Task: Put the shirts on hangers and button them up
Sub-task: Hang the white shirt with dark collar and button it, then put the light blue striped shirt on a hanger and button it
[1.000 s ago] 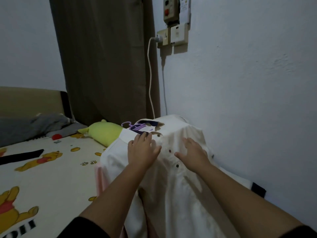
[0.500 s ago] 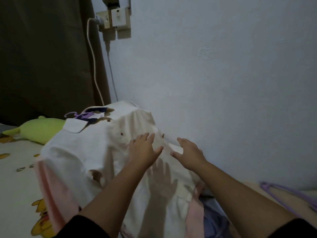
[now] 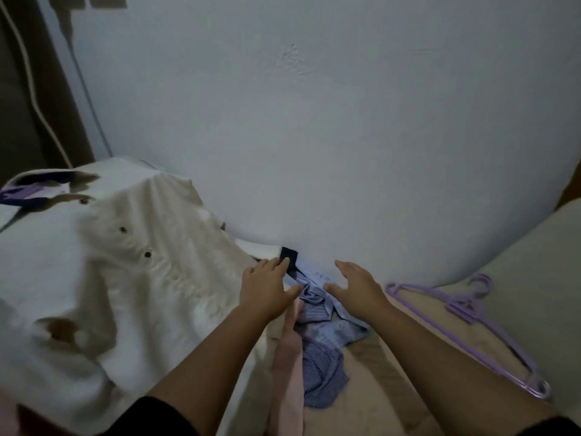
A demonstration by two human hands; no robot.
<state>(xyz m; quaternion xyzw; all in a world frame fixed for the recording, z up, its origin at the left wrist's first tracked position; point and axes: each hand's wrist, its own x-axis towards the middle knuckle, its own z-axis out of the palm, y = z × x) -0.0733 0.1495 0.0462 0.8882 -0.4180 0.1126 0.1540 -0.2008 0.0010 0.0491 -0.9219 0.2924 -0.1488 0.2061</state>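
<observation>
Nearest: one pink garment [image 3: 287, 372], one blue checked shirt [image 3: 322, 376]. Two hands, left hand [image 3: 267, 287] and right hand [image 3: 356, 286], fingers spread, holding nothing, over one light-blue shirt [image 3: 314, 297]. Right: purple hangers [image 3: 465, 316], count unclear. Left: one white shirt [image 3: 110, 278], three buttons visible.

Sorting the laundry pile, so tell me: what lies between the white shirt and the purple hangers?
In the head view, between the white shirt and the purple hangers lie crumpled blue shirts, a pink garment, and both open hands reaching over them.
</observation>
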